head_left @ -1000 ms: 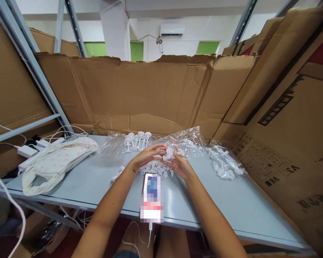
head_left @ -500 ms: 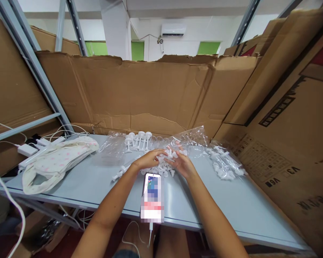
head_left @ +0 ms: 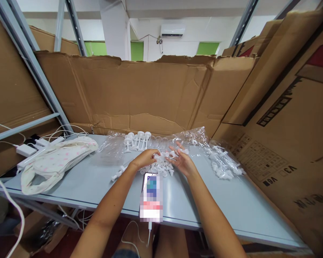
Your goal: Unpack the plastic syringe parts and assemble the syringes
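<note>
A loose pile of small white plastic pieces (head_left: 163,168) lies mid-table, just beyond a phone (head_left: 151,197). My left hand (head_left: 146,158) curls over the pile's left side, its fingertips pinched around a white piece. On the other side, my right hand (head_left: 183,162) is turned palm inward with fingers partly spread; several white pieces rest among its fingers and thumb. Behind the hands stand white stemmed parts with round ends (head_left: 140,139). Exactly how many pieces each hand holds is hidden.
Clear plastic bags (head_left: 111,147) lie left of the stemmed parts. A bag of white parts (head_left: 224,163) sits at right. A pale cloth item (head_left: 62,159) and a power strip (head_left: 38,152) are at left. Cardboard walls (head_left: 150,89) enclose the table.
My left hand has drawn slightly left, away from the right hand. My right hand's fingers are spread a little wider, with white pieces still among them.
</note>
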Motion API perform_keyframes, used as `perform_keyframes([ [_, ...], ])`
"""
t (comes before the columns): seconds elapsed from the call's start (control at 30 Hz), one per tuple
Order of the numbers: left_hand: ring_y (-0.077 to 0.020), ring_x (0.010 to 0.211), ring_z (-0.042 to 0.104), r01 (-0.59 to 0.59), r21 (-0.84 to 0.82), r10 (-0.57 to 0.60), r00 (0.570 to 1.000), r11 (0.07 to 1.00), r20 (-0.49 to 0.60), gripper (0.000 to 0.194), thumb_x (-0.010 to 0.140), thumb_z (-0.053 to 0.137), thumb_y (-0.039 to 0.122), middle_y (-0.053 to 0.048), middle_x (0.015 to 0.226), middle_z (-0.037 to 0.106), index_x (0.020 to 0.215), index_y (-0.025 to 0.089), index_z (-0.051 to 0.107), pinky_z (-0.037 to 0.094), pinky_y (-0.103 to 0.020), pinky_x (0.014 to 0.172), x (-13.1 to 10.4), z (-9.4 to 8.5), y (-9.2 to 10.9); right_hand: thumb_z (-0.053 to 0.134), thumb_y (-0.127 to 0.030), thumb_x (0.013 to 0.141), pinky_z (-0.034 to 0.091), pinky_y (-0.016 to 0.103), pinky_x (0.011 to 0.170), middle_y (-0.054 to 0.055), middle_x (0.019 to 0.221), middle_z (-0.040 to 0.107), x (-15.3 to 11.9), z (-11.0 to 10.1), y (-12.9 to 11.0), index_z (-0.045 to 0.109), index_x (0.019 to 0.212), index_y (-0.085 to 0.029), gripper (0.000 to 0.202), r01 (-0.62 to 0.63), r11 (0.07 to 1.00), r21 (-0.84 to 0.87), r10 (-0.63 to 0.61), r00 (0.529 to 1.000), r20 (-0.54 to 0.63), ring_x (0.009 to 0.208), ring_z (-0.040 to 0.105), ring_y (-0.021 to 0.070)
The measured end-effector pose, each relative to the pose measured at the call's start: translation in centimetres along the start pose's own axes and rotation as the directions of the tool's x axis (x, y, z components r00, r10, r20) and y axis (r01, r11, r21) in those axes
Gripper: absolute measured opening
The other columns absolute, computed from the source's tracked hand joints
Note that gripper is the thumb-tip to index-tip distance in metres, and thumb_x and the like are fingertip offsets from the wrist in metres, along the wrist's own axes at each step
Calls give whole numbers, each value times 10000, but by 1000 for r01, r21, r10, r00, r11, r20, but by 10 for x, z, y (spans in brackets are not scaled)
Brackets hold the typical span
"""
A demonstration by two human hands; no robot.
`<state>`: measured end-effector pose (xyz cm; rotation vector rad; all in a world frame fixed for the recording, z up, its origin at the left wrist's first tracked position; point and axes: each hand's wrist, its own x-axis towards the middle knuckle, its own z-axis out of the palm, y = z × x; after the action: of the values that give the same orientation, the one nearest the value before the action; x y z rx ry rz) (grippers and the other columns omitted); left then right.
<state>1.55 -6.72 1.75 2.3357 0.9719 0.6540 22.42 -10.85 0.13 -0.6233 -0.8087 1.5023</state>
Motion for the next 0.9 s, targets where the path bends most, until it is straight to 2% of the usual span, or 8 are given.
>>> perform_keyframes([
  [0.17,-151,716,542,6,43,-5,1000,999,-21,285,704,558,110,-31,882,623,970,188,628,437,-274,753,-2,-2,-2,660,-293,752,498,513,879,-6,1130,649,1,-5,-4,454,1221,-397,523,12,1000,-23,-12,1000,-14,950,653,219],
  [0.4,-211,846,575,30,167,-36,999,986,33,331,690,545,76,-51,914,637,985,195,637,419,-315,840,-3,-3,-3,661,-283,746,501,506,867,-1,1126,646,-1,-11,-15,485,1188,-378,486,26,998,-57,-29,999,-43,974,648,244],
  [0.67,-243,955,562,19,171,-18,1000,985,-8,341,657,637,112,-69,1008,634,986,203,637,395,-348,905,-2,-2,-7,654,-278,750,507,510,848,11,1131,647,-3,-15,-23,497,1179,-361,465,44,994,-97,-50,997,-55,957,655,251],
  [0.8,-228,947,560,2,98,7,996,995,-90,257,707,611,160,-69,1002,638,958,200,647,394,-352,910,-1,-3,0,649,-289,756,506,509,853,4,1134,645,-4,-15,-24,498,1168,-362,445,54,992,-112,-60,997,-48,955,655,243],
  [0.9,-195,880,574,-5,-142,-22,983,990,-183,239,770,575,231,-74,1005,642,996,190,642,428,-340,864,1,1,9,654,-298,750,497,514,867,3,1144,642,-4,-14,-24,494,1171,-366,455,78,990,-119,-82,996,-30,965,651,240],
])
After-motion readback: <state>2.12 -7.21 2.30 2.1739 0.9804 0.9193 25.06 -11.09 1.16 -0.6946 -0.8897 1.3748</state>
